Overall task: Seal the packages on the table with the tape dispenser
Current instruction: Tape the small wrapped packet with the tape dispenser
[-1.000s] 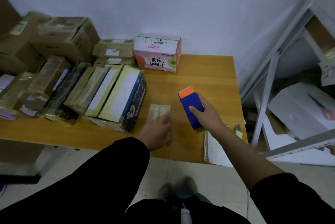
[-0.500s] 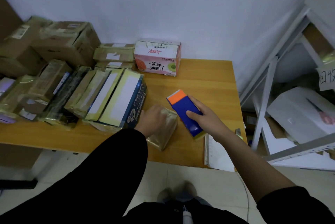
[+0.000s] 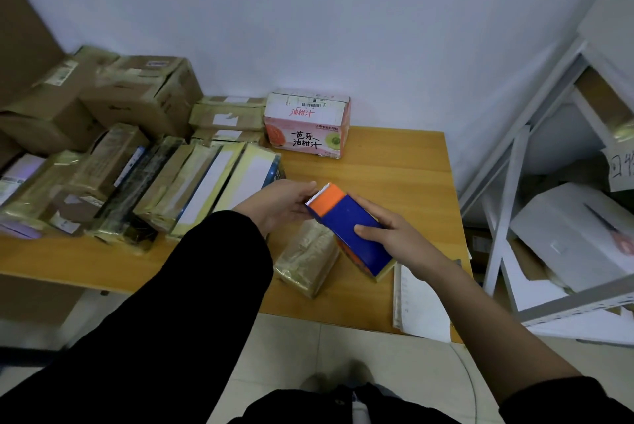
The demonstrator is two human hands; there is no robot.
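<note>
My right hand (image 3: 387, 231) grips the blue tape dispenser (image 3: 353, 231) by its body and holds it above the table, its orange toothed end pointing up and left. My left hand (image 3: 281, 204) reaches that orange end, fingertips touching the serrated edge. Below the dispenser a small tape-wrapped brown package (image 3: 307, 259) lies on the wooden table (image 3: 394, 166), near the front edge. A row of leaning wrapped packages (image 3: 192, 190) fills the table's left half.
A pink juice carton (image 3: 307, 128) stands at the back against the wall. Brown cardboard boxes (image 3: 137, 94) are stacked at the back left. White papers (image 3: 418, 303) overhang the table's front right corner. A grey metal shelf (image 3: 514, 183) with boxes stands to the right.
The right hand lifted the dispenser off the table and tilted it. The left hand left the small package, which now lies nearer the front edge, and rose to the dispenser's orange end.
</note>
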